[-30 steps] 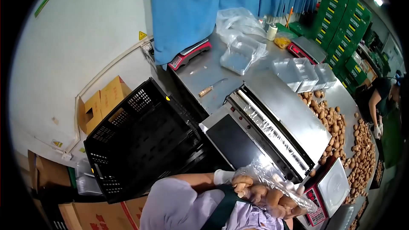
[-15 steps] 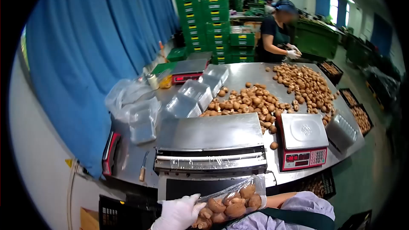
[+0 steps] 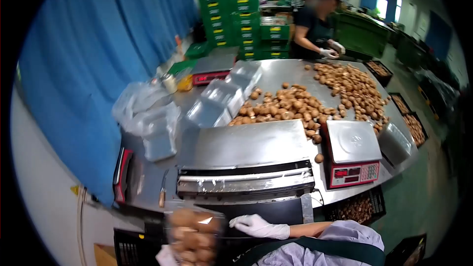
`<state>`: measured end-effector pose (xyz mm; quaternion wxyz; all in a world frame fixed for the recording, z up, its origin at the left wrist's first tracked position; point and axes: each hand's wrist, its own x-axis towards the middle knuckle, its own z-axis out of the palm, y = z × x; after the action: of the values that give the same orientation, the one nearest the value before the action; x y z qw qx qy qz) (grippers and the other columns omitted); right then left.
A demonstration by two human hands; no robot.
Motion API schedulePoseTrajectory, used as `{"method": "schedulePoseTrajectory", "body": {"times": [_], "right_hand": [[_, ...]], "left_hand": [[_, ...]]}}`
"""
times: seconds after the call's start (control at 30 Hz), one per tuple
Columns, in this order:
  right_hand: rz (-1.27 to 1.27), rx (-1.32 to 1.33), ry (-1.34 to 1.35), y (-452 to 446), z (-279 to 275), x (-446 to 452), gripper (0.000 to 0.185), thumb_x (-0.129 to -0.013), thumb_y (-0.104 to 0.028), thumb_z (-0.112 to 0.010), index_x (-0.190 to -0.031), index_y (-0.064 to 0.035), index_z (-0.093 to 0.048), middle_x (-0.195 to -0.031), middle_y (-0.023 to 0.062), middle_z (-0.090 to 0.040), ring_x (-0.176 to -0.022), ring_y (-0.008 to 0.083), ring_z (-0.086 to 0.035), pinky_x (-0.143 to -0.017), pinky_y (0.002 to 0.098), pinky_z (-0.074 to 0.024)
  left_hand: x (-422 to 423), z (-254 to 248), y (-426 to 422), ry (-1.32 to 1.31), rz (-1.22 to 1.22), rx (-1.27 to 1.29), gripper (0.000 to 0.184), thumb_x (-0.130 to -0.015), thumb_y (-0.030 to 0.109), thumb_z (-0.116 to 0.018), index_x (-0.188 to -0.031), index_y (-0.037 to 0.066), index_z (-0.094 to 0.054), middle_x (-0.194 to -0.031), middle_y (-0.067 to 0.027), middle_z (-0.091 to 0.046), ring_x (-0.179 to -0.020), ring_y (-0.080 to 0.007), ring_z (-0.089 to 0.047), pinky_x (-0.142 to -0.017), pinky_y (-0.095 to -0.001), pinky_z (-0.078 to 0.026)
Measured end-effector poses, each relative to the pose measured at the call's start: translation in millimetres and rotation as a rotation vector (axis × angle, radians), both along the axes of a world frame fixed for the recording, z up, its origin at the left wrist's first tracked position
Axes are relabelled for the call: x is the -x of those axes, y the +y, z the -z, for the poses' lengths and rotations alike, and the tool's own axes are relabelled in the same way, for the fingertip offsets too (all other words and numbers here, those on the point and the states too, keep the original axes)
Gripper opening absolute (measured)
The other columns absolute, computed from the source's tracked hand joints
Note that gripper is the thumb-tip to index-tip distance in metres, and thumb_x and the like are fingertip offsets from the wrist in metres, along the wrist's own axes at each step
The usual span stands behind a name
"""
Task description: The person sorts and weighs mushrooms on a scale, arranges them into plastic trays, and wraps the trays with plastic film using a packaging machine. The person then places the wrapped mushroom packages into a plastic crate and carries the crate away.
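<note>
A clear wrapped pack of brown mushrooms (image 3: 194, 234) is raised at the lower left of centre, over the near edge of the wrapping machine (image 3: 246, 180), and looks slightly blurred. My left hand (image 3: 167, 255), in a white glove, holds it at its lower left; most of the fingers are hidden behind the pack. Just right of the pack is my right hand (image 3: 260, 226), also gloved, its fingers loosely extended and nothing in them. The dark plate (image 3: 276, 212) of the machine lies behind that hand.
Left: a knife (image 3: 162, 194), plastic bags (image 3: 140, 106), a tilted scale (image 3: 122, 175). Behind: clear trays (image 3: 217, 101), loose mushrooms (image 3: 290, 103), another scale (image 3: 212, 69). Right: a scale (image 3: 352, 143) and stacked trays (image 3: 395, 143). A black crate (image 3: 377, 204) stands below. A co-worker (image 3: 315, 27) stands across the table.
The mushroom pack has moved left and turned more upright with my left hand. My right hand, hidden before, now shows apart from the pack. The co-worker's hands have shifted slightly.
</note>
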<state>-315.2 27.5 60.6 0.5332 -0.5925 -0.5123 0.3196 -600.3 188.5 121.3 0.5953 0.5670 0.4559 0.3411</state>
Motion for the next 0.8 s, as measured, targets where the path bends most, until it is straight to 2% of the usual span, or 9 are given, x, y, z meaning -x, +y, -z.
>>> {"method": "schedulePoseTrajectory", "body": {"times": [0.07, 0.1, 0.13, 0.17, 0.23, 0.47, 0.7, 0.73, 0.8], "right_hand": [[0.098, -0.009, -0.043, -3, 12, -4, 0.017, -0.087, -0.013, -0.053, -0.095, -0.0030, -0.063, -0.100, 0.0134, -0.064, -0.090, 0.0282, -0.063, -0.081, 0.0334, -0.0502], [0.080, -0.053, -0.149, -4, 8, -4, 0.014, -0.085, -0.010, -0.054, -0.093, -0.0032, -0.064, -0.099, 0.0126, -0.065, -0.090, 0.0267, -0.063, -0.081, 0.0334, -0.0502], [0.049, -0.105, -0.243, -4, 1, -6, 0.013, -0.083, -0.006, -0.055, -0.091, -0.0034, -0.065, -0.098, 0.0119, -0.065, -0.090, 0.0252, -0.063, -0.080, 0.0334, -0.0502], [0.045, -0.102, -0.314, -2, -1, -8, 0.012, -0.081, -0.004, -0.056, -0.089, -0.0042, -0.065, -0.097, 0.0119, -0.066, -0.087, 0.0261, -0.063, -0.078, 0.0335, -0.0509], [0.034, -0.096, -0.353, 0, 1, -2, 0.012, -0.079, -0.001, -0.057, -0.086, -0.0048, -0.066, -0.093, 0.0120, -0.066, -0.083, 0.0270, -0.063, -0.075, 0.0336, -0.0513], [0.017, -0.023, -0.374, 3, 1, -4, 0.013, -0.079, 0.005, -0.052, -0.084, -0.0011, -0.063, -0.090, 0.0127, -0.065, -0.086, 0.0259, -0.063, -0.081, 0.0333, -0.0481], [0.015, -0.024, -0.350, 3, 9, -5, 0.013, -0.079, 0.006, -0.052, -0.084, -0.0007, -0.062, -0.088, 0.0129, -0.065, -0.086, 0.0249, -0.063, -0.081, 0.0322, -0.0484], [0.017, -0.020, -0.334, 3, 9, -6, 0.013, -0.079, 0.006, -0.052, -0.084, -0.0006, -0.062, -0.087, 0.0128, -0.065, -0.086, 0.0247, -0.063, -0.081, 0.0320, -0.0484], [0.021, -0.024, -0.339, 2, 7, -5, 0.014, -0.078, 0.006, -0.053, -0.084, -0.0010, -0.063, -0.088, 0.0128, -0.065, -0.085, 0.0252, -0.063, -0.080, 0.0322, -0.0488]], "left_hand": [[204, 139, 132, -0.357, 0.827, 1.021, 0.039, -0.095, 0.031, -0.041, -0.099, -0.003, -0.060, -0.087, -0.0113, -0.064, -0.069, -0.0193, -0.063, -0.060, -0.0298, -0.052], [178, 105, 91, -0.430, 0.222, 0.970, 0.040, -0.094, 0.035, -0.043, -0.100, -0.002, -0.059, -0.087, -0.0109, -0.064, -0.069, -0.0196, -0.063, -0.059, -0.0304, -0.052], [145, 63, 46, -0.361, -0.578, 0.478, 0.042, -0.093, 0.038, -0.044, -0.101, -0.001, -0.059, -0.086, -0.0104, -0.063, -0.069, -0.0199, -0.063, -0.058, -0.0311, -0.052], [111, 20, 1, -0.076, -0.932, 0.149, 0.043, -0.092, 0.041, -0.046, -0.102, 0.001, -0.059, -0.086, -0.0099, -0.062, -0.068, -0.0202, -0.062, -0.057, -0.0318, -0.053], [131, 16, -22, -0.127, -1.017, 0.279, 0.048, -0.091, 0.045, -0.048, -0.100, -0.001, -0.059, -0.087, -0.0093, -0.061, -0.071, -0.0192, -0.060, -0.060, -0.0315, -0.051], [213, 186, -40, 0.225, -1.258, 0.483, 0.059, -0.092, 0.047, -0.045, -0.106, -0.009, -0.057, -0.102, -0.0132, -0.062, -0.088, -0.0227, -0.061, -0.076, -0.0352, -0.050], [144, 216, 43, 0.188, -1.159, 0.436, 0.060, -0.092, 0.051, -0.040, -0.102, -0.005, -0.061, -0.092, -0.0163, -0.064, -0.084, -0.0278, -0.062, -0.072, -0.0369, -0.051], [137, 238, 60, -0.087, -1.146, 0.583, 0.058, -0.093, 0.049, -0.038, -0.103, -0.005, -0.060, -0.091, -0.0163, -0.064, -0.080, -0.0286, -0.063, -0.069, -0.0377, -0.052], [135, 285, 81, 0.056, -1.090, 0.431, 0.057, -0.093, 0.047, -0.037, -0.104, -0.005, -0.059, -0.088, -0.0158, -0.065, -0.075, -0.0300, -0.064, -0.066, -0.0387, -0.053]]}}
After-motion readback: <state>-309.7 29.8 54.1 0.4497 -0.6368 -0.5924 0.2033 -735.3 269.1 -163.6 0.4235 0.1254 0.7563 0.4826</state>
